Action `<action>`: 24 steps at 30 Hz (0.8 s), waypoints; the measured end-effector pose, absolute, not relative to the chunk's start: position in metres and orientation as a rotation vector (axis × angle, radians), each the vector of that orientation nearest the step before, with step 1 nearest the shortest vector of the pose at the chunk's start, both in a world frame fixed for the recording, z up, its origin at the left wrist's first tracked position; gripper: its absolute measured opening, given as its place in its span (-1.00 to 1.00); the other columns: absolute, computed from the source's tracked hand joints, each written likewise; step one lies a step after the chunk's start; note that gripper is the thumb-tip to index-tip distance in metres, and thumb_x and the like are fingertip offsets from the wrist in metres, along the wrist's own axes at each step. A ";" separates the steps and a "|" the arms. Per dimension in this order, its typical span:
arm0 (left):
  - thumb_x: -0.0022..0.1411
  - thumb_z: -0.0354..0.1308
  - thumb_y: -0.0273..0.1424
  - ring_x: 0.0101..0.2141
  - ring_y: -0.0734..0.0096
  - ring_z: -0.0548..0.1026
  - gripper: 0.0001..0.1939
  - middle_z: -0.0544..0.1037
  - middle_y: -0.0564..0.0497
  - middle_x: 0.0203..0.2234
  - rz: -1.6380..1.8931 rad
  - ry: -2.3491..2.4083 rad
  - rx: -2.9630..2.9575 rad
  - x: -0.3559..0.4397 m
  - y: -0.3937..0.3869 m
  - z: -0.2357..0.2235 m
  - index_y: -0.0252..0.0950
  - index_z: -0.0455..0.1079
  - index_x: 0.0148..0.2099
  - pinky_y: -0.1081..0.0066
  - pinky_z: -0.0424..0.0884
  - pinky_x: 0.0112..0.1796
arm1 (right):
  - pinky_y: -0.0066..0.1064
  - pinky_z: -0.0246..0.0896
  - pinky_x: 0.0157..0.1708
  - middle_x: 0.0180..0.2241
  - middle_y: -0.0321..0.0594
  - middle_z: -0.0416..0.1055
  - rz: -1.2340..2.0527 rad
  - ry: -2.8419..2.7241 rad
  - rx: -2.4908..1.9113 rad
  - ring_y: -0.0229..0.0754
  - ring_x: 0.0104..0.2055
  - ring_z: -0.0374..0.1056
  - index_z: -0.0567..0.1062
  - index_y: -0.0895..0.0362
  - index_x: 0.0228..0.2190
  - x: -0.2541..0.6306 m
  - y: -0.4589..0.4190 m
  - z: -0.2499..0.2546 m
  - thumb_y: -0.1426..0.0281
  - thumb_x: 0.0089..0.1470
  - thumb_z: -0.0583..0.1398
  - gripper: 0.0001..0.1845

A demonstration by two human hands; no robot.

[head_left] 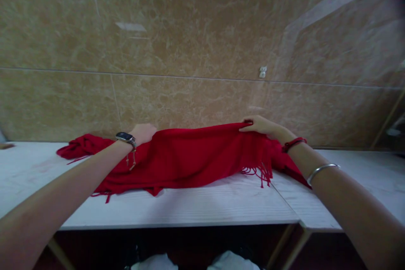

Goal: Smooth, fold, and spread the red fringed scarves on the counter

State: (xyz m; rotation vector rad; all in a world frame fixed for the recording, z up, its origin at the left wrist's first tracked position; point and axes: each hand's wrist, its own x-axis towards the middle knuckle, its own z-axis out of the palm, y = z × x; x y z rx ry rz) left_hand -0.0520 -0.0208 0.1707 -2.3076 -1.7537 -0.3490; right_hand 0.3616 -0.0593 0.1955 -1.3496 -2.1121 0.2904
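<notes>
A red fringed scarf (pixel 196 158) is stretched between my two hands, its upper edge lifted off the white tabletop. My left hand (pixel 144 133) is closed on the edge near the left; its fingertips are mostly hidden behind the wrist and cloth. At the right, my right hand (pixel 259 126) pinches the same upper edge between thumb and fingers. The cloth hangs toward me, with fringe showing below my right hand and at the lower left. A bunched part of the scarf lies on the table beyond my left wrist, and more red cloth passes under my right forearm.
The white table (pixel 196 209) has a seam right of centre and a front edge close to me. A brown marbled tile wall (pixel 190 42) rises directly behind it, with a small white fixture (pixel 263 71). Below the edge are dark open spaces and my knees.
</notes>
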 end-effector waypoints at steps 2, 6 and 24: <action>0.11 -0.09 -0.55 -0.26 0.19 0.47 -0.74 0.51 -0.16 -0.32 -0.454 -1.824 -2.120 -0.053 -0.017 0.187 -0.36 0.39 -0.20 0.30 0.33 -0.22 | -0.39 0.21 -0.41 -0.48 -0.27 0.40 0.388 -1.901 -1.236 -0.20 -0.42 0.31 0.40 0.13 -0.49 0.362 -0.063 0.205 0.14 -0.25 0.22 -0.68; 0.21 -0.28 -0.55 -0.21 0.27 0.43 -0.62 0.46 -0.21 -0.22 -0.882 -1.784 -1.895 -0.056 -0.012 0.227 -0.44 0.21 0.01 0.33 0.31 -0.20 | -0.39 0.23 -0.44 -0.47 -0.29 0.38 0.378 -1.690 -1.095 -0.22 -0.44 0.30 0.36 0.11 -0.43 0.369 -0.062 0.230 0.12 -0.25 0.22 -0.63; 0.10 -0.10 -0.37 -0.29 0.33 0.41 -0.76 0.49 -0.07 -0.38 -0.859 -1.873 -2.154 -0.099 0.028 0.226 -0.33 0.36 -0.29 0.42 0.26 -0.21 | -0.43 0.21 -0.40 -0.48 -0.16 0.47 -0.198 -1.922 -1.750 -0.16 -0.40 0.36 0.52 0.20 -0.47 0.367 0.006 0.196 0.50 -0.23 0.19 -0.84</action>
